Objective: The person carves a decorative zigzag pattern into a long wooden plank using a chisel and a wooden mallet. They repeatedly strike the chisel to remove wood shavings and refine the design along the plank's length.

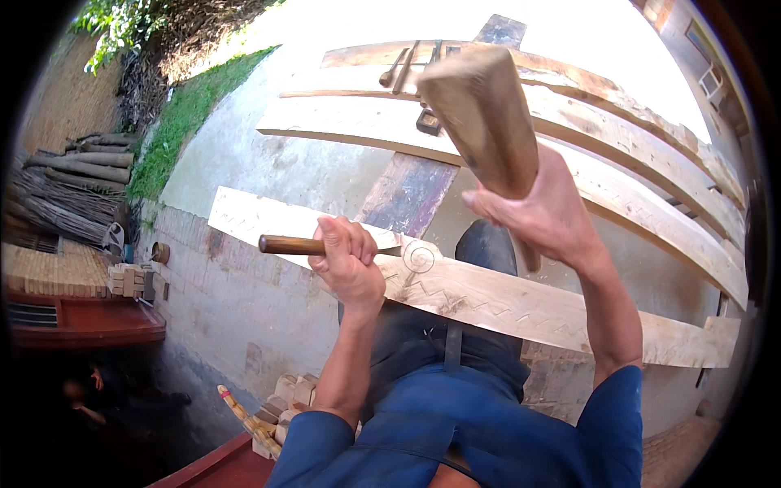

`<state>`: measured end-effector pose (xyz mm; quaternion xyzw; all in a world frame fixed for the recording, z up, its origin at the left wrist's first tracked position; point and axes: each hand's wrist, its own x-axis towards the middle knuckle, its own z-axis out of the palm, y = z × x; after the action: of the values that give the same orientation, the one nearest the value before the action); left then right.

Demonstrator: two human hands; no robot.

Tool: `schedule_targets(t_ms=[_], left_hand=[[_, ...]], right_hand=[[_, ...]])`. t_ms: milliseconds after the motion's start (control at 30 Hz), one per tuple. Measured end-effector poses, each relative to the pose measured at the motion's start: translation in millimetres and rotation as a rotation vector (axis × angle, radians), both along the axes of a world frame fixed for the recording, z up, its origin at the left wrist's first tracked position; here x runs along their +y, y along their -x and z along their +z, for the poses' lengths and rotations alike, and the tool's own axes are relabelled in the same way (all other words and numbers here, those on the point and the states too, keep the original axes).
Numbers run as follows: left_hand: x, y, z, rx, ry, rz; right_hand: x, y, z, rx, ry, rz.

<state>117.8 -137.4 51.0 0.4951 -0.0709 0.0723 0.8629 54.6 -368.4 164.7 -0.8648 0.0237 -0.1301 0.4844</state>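
Observation:
Closed around a chisel (290,245), my left hand (350,260) holds it nearly level over a long pale board (521,302). The chisel's wooden handle points left, and its metal blade reaches right to a round carved motif (419,256) on the board. Zigzag lines are cut along the wood on both sides of that circle. My right hand (549,207) grips a wooden mallet (488,114) by its handle, raised above the board with its big block head up and away from the chisel. The board lies across in front of my body.
Beyond it, several long planks (358,122) lie side by side, with hand tools (399,69) and a small dark tool (428,121) on them. A dark support board (407,191) runs beneath. Stacked logs (89,163) stand at left; a person (89,394) is in shadow at lower left.

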Motion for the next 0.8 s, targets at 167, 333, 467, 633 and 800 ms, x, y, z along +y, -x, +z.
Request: schedule_targets(t_ms=[167, 333, 467, 633, 800], left_hand=[[45.4, -28.8, 18.6, -0.07, -0.113, 0.018], [58.0, -47.4, 13.7, -0.223, -0.175, -0.054], [47.2, -58.7, 16.0, -0.415, -0.464, 0.008], [41.7, -59.8, 40.0, -0.835, -1.168, 0.214], [29.5, -61.8, 32.0, -0.924, -1.439, 0.153]], right_hand=[[1.2, 68.2, -102.6, 0.434, -0.268, -0.105], [24.3, 107.4, -139.7, 0.294, 0.418, -0.221], [45.7, 126.8, -138.6, 0.297, 0.697, -0.219], [49.8, 140.4, -155.6, 0.142, 0.749, -0.22], [55.3, 145.6, -156.4, 0.091, 0.695, -0.237]])
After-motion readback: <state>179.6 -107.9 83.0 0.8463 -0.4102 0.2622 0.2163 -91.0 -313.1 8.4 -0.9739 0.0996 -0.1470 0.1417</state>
